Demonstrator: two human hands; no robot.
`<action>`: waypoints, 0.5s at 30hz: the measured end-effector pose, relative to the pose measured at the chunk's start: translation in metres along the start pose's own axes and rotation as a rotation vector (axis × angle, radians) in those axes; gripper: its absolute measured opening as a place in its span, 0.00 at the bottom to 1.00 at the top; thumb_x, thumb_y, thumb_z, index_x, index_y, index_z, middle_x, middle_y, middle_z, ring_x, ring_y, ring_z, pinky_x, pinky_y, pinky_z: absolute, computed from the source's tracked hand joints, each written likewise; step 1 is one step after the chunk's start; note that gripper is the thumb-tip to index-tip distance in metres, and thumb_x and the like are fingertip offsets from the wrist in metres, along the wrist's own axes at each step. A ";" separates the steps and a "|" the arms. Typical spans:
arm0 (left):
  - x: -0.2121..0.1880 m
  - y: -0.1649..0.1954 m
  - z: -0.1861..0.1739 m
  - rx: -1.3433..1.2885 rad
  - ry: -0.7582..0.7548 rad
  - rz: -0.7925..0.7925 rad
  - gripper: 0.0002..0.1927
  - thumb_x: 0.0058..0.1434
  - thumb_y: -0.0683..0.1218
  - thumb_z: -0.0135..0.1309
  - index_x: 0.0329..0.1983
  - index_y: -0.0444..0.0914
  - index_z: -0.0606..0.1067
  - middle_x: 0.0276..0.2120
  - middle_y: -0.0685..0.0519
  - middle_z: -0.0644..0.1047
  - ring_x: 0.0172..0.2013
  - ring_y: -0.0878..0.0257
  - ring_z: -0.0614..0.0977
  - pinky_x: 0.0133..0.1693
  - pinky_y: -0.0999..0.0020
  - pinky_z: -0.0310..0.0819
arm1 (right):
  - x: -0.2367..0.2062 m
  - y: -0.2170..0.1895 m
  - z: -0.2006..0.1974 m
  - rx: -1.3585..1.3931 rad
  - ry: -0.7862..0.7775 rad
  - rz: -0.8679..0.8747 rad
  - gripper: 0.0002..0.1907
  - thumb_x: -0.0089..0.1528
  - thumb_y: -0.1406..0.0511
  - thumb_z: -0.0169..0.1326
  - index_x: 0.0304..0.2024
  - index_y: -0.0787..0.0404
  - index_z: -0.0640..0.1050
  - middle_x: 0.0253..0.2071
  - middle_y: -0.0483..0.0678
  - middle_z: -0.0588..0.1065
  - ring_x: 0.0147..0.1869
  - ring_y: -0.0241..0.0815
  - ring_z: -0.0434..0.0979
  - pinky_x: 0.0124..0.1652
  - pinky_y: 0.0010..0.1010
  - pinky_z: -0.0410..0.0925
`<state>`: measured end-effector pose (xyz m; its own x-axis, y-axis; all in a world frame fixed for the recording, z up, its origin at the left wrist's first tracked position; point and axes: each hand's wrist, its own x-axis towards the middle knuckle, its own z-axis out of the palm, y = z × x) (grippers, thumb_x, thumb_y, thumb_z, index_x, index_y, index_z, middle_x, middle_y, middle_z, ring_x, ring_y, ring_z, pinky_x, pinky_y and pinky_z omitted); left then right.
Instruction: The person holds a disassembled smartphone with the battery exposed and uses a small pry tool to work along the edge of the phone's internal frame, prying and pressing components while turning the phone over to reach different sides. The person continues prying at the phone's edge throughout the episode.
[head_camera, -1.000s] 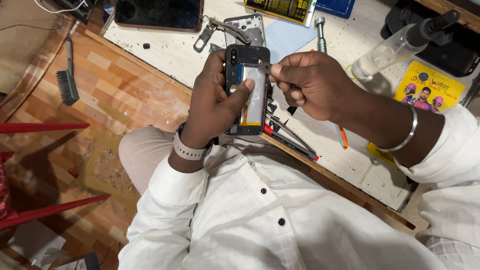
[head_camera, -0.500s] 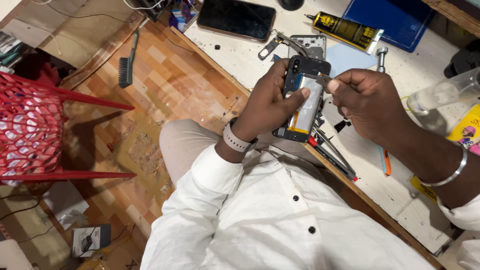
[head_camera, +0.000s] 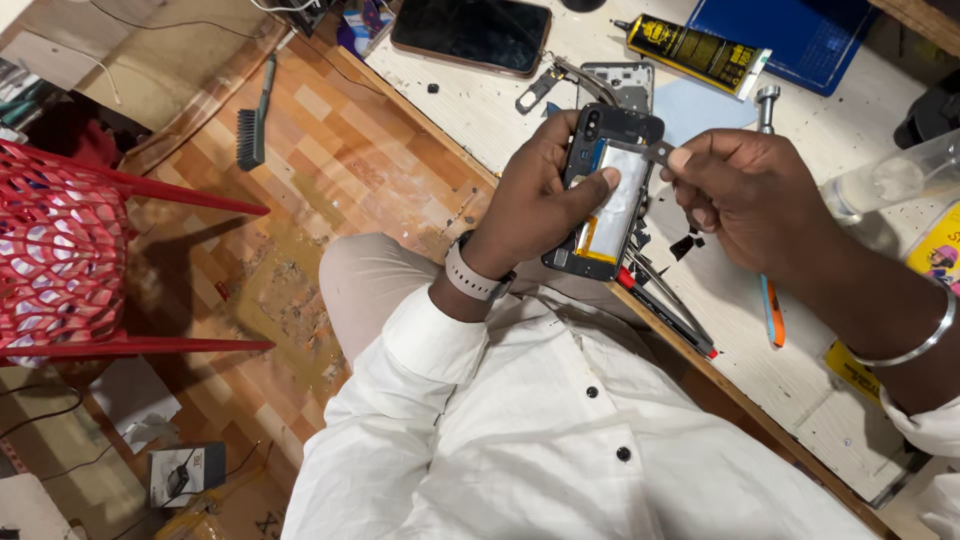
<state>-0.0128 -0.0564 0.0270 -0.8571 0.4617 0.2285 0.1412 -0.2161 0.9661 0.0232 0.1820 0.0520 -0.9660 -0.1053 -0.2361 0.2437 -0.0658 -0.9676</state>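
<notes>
My left hand (head_camera: 535, 195) grips an opened black phone body (head_camera: 604, 190) from its left side, with the thumb pressed on the silver battery (head_camera: 612, 205) inside it. My right hand (head_camera: 750, 195) pinches a thin grey strip (head_camera: 655, 152) that runs from the top of the battery. The phone is held over the front edge of the white workbench (head_camera: 730, 330). A watch sits on my left wrist and a metal bangle on my right.
On the bench lie a dark phone (head_camera: 470, 33), a yellow-and-black glue tube (head_camera: 692, 45), a blue mat (head_camera: 790, 35), a phone frame (head_camera: 620, 85), screwdrivers (head_camera: 665, 300) and a clear bottle (head_camera: 890, 185). A red plastic chair (head_camera: 70, 250) and a brush (head_camera: 252, 125) are on the floor at left.
The view has swung left, showing more of the red chair and floor. Both hands keep their hold on the phone and strip; the strip seems pulled slightly further right.
</notes>
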 end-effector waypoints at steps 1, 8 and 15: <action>-0.001 0.000 0.000 -0.016 -0.006 0.012 0.22 0.68 0.39 0.57 0.63 0.33 0.64 0.42 0.56 0.78 0.41 0.73 0.78 0.43 0.76 0.75 | -0.001 -0.002 0.000 -0.009 -0.011 0.003 0.11 0.66 0.63 0.57 0.40 0.67 0.78 0.28 0.47 0.74 0.26 0.32 0.66 0.27 0.22 0.61; 0.001 0.003 0.006 -0.049 -0.046 0.038 0.20 0.69 0.35 0.56 0.60 0.32 0.62 0.48 0.51 0.78 0.47 0.70 0.80 0.50 0.72 0.77 | -0.008 -0.005 0.000 -0.050 -0.079 -0.037 0.13 0.66 0.61 0.56 0.38 0.66 0.78 0.28 0.44 0.74 0.27 0.30 0.68 0.27 0.22 0.63; -0.001 0.005 0.007 -0.027 -0.032 0.016 0.19 0.67 0.32 0.55 0.57 0.32 0.62 0.48 0.48 0.77 0.48 0.68 0.79 0.51 0.71 0.78 | -0.009 -0.007 0.001 0.024 -0.068 0.083 0.14 0.66 0.60 0.56 0.35 0.66 0.78 0.23 0.43 0.71 0.22 0.29 0.64 0.22 0.22 0.59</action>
<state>-0.0075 -0.0517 0.0329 -0.8383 0.4854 0.2481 0.1409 -0.2467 0.9588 0.0298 0.1825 0.0607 -0.9344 -0.1785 -0.3082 0.3257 -0.0781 -0.9422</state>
